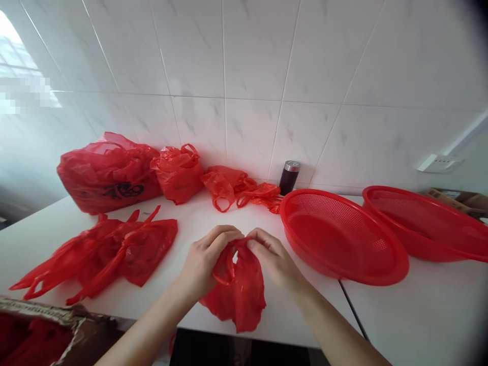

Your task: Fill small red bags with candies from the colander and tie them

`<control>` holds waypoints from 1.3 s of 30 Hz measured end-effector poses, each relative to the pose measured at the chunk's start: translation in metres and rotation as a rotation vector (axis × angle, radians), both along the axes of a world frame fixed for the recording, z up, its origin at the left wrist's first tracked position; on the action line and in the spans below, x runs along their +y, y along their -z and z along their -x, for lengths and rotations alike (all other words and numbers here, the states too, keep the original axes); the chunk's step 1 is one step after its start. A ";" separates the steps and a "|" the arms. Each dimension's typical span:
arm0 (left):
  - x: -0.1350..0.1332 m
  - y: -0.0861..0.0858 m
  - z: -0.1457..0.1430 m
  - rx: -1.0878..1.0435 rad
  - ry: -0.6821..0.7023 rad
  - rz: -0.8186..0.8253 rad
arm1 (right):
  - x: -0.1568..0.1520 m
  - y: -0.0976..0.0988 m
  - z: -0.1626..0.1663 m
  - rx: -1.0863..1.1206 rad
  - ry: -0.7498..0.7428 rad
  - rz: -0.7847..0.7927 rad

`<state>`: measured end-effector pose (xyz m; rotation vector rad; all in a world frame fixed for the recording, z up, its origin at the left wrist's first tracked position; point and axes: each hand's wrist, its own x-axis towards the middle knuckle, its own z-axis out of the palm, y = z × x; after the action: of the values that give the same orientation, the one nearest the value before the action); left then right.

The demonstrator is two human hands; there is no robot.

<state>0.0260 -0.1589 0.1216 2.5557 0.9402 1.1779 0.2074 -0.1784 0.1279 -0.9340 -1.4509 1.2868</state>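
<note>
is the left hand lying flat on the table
No, the left hand is curled around the top of the red plastic bag, pinching it beside the right hand.

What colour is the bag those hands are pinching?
The plastic bag is plain red; the head view shows it, pinched by left hand and right hand.

The left hand and the right hand are bare, with slender fingers, and both forearms are uncovered, slim and smooth, as far as the lower edge shows them.
</note>
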 end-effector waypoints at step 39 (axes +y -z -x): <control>0.021 0.127 0.023 -0.089 -0.531 0.573 | 0.017 0.120 -0.012 -0.395 0.247 -0.003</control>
<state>0.0031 -0.1381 -0.0058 1.8398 1.7052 0.9264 0.2196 -0.1614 0.0076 -1.3763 -1.5712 0.9518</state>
